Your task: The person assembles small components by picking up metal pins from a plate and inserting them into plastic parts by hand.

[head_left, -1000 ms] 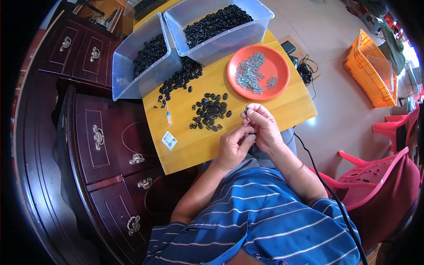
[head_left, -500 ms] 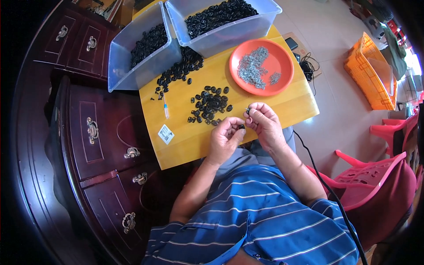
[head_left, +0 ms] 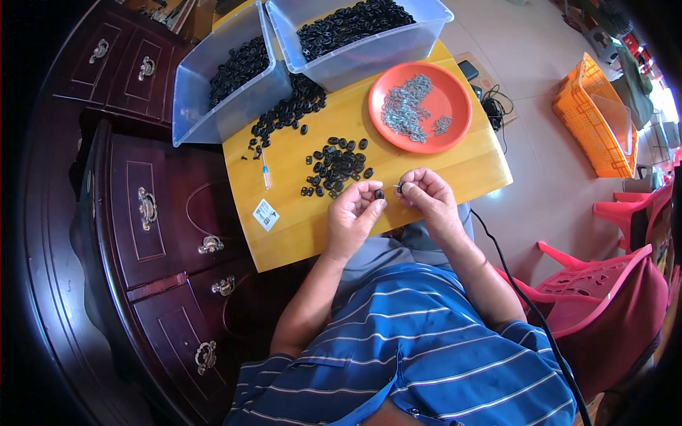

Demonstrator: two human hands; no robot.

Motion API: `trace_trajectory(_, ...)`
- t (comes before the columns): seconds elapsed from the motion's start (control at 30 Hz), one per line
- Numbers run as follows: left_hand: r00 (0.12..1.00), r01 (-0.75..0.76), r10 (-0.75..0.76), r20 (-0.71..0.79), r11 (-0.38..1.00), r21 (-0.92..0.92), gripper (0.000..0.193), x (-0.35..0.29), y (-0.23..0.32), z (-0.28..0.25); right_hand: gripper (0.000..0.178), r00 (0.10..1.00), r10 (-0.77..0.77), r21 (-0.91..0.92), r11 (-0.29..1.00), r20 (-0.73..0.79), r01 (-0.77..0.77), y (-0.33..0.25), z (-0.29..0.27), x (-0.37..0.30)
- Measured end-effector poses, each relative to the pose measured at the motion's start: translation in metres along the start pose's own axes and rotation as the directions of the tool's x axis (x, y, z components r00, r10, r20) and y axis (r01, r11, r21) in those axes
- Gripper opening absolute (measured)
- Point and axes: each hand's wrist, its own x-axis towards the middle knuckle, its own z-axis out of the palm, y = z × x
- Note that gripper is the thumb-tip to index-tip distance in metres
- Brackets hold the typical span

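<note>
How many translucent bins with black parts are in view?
2: a left bin at the far left of the table, and a right bin beside it. No others show.

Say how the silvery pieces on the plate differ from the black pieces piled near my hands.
The silvery pieces are slim; the black pieces are chunkier and rounded. The silvery pieces lie on an orange plate; the black pieces sit on the yellow table. Both kinds are small and heaped.

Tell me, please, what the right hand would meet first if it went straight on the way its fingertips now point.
The right hand points roughly leftward, so it would probably first meet the small black piece pinched in the left hand, though one view leaves depth unclear.
</note>
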Motion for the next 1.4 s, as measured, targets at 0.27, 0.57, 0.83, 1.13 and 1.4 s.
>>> trace_trajectory(0.27, 0.999, -0.035, 0.034, 0.011, 0.999, 0.032, 0.032, 0.000, 0.003, 0.000, 0.012, 0.998, 0.031, -0.104, 0.994, 0.049, -0.026, 0.001, 0.001, -0.002)
trace_trajectory(0.57, 0.994, 0.016, -0.024, 0.106, 0.997, 0.069, 0.031, -0.004, 0.005, 0.011, 0.011, 0.995, 0.047, 0.075, 0.996, -0.082, -0.041, -0.006, 0.005, 0.003)
trace_trajectory(0.83, 0.994, -0.083, 0.081, 0.080, 0.996, 0.014, 0.024, -0.015, -0.018, 0.050, 0.013, 0.989, 0.110, 0.341, 0.937, -0.098, -0.071, -0.002, 0.013, 0.007)
trace_trajectory(1.13, 0.993, -0.065, 0.061, 0.103, 0.997, 0.029, 0.022, -0.013, -0.015, 0.057, 0.013, 0.982, 0.109, 0.374, 0.927, -0.152, -0.045, 0.003, 0.010, 0.002)
trace_trajectory(1.4, 0.995, -0.059, 0.062, 0.073, 0.997, -0.042, 0.013, -0.014, -0.030, 0.061, 0.013, 0.978, 0.131, 0.439, 0.897, -0.166, -0.046, 0.003, 0.010, 0.004)
